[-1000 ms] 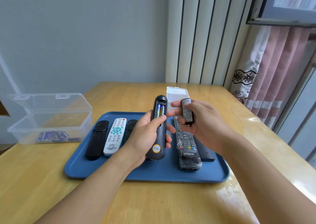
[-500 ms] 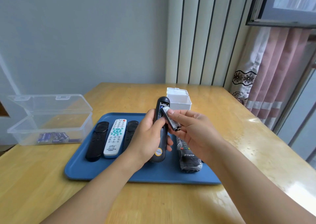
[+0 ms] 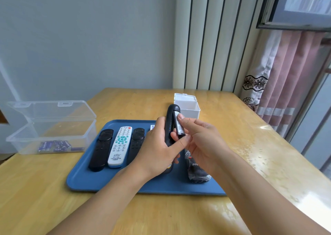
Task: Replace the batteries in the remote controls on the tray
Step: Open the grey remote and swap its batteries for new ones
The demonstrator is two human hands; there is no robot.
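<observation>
My left hand (image 3: 155, 148) grips a black remote (image 3: 169, 125) upright above the blue tray (image 3: 100, 182), its back facing me. My right hand (image 3: 198, 141) pinches the remote's battery cover (image 3: 179, 127) and lays it against the open battery bay, index fingertip on its top end. The batteries inside are hidden by the cover. On the tray lie a black remote (image 3: 101, 148), a white remote (image 3: 120, 146), another black remote (image 3: 136, 143) and a plastic-wrapped black remote (image 3: 197, 172) partly behind my right hand.
A clear plastic box (image 3: 52, 127) with its lid up stands on the wooden table at the left, holding several purple batteries (image 3: 59, 146). A small white open box (image 3: 187, 107) sits behind the tray. Curtains and a window are at the right.
My right hand brought the battery cover from beside the remote onto its open back, covering the batteries. The view shifted slightly; my left hand keeps its grip.
</observation>
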